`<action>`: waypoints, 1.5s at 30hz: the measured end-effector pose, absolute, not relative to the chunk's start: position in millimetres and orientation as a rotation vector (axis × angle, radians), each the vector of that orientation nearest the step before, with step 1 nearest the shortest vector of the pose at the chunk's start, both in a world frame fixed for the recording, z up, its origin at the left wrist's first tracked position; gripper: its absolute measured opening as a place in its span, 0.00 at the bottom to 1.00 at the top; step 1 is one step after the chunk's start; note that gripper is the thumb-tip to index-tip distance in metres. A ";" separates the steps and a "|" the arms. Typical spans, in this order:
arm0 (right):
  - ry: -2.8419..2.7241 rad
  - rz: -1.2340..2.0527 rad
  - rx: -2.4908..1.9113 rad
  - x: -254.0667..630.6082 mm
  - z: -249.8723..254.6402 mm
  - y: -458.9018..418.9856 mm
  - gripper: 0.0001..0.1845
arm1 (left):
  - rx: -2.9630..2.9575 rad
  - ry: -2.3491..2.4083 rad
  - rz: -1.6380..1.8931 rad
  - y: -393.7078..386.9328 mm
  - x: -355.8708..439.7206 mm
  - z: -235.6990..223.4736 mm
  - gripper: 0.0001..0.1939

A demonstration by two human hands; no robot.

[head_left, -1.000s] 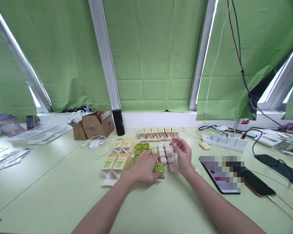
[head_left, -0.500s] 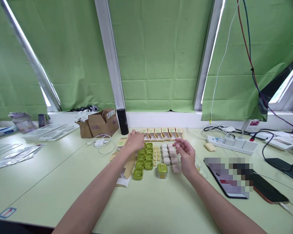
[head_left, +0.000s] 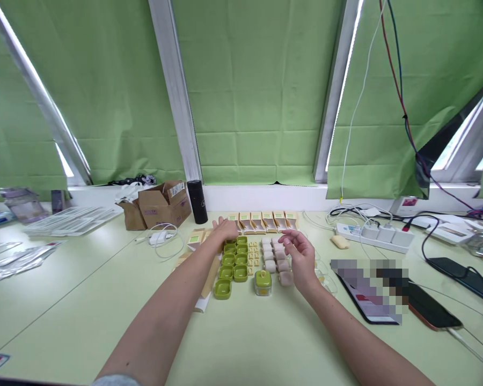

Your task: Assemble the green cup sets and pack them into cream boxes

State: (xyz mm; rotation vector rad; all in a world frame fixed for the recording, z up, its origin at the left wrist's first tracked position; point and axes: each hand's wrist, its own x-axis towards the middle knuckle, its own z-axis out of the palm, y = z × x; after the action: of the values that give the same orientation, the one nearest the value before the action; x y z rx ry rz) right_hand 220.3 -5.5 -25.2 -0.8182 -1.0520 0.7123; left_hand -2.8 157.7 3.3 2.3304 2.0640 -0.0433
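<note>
My left hand (head_left: 227, 230) reaches to the left end of a row of small open cardboard boxes (head_left: 256, 223), at the back of the set-out pieces. Its fingertips are partly hidden, so whether it grips a box does not show. Below it, green square lids (head_left: 240, 273) stand in two columns, with small yellow pieces (head_left: 253, 257) beside them. My right hand (head_left: 301, 258) hovers at the right of pale, rounded square pieces (head_left: 270, 266), fingers loosely curled and apart, holding nothing visible. Clear cups (head_left: 326, 281) lie partly behind its wrist. A clear square jar with a green lid (head_left: 263, 283) stands in front.
Flattened cardboard pieces (head_left: 211, 276) lie under my left forearm. Behind stand a brown carton (head_left: 165, 206) and a black cylinder (head_left: 197, 201). To the right are a power strip (head_left: 372, 237), cables, a tablet-like device (head_left: 370, 305) and a phone (head_left: 437, 305).
The view has shifted slightly, so the whole scene sits a little further left. My left hand stays at the row's left end, its fingers lower. My right hand keeps about the same pose.
</note>
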 end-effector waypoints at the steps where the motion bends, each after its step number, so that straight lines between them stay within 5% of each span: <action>1: -1.052 0.711 -0.821 220.3 -24.9 -5.7 0.14 | 2.330 2.077 -0.028 157.8 -3.0 4.0 0.20; 8: -1.059 0.717 -0.832 219.9 -22.9 -6.0 0.14 | 2.372 2.173 0.128 138.9 -11.7 27.0 0.19; 12: -1.078 0.738 -0.838 219.0 -22.8 -6.6 0.15 | 2.457 2.197 0.284 107.6 -10.1 42.6 0.11; 23: -1.264 0.807 -0.971 207.2 -23.2 -4.6 0.30 | 2.973 1.681 1.035 -20.1 18.2 33.6 0.26; 31: -1.228 0.945 -0.829 204.6 -10.0 -16.5 0.28 | 3.203 1.374 1.044 -56.4 20.6 8.1 0.36; 40: -1.068 1.064 -0.704 207.1 -10.2 -12.6 0.33 | 2.797 1.230 1.334 -45.1 19.6 24.6 0.16; 45: -1.170 0.901 -0.781 206.1 -18.4 -9.5 0.28 | 2.447 1.267 1.365 -22.1 24.8 27.3 0.24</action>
State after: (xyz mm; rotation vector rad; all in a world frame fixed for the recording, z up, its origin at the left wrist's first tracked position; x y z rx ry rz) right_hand 206.1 -9.5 -18.4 -0.7808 -1.1699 0.9011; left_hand 24.8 -22.1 27.3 2.4475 1.2674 1.3651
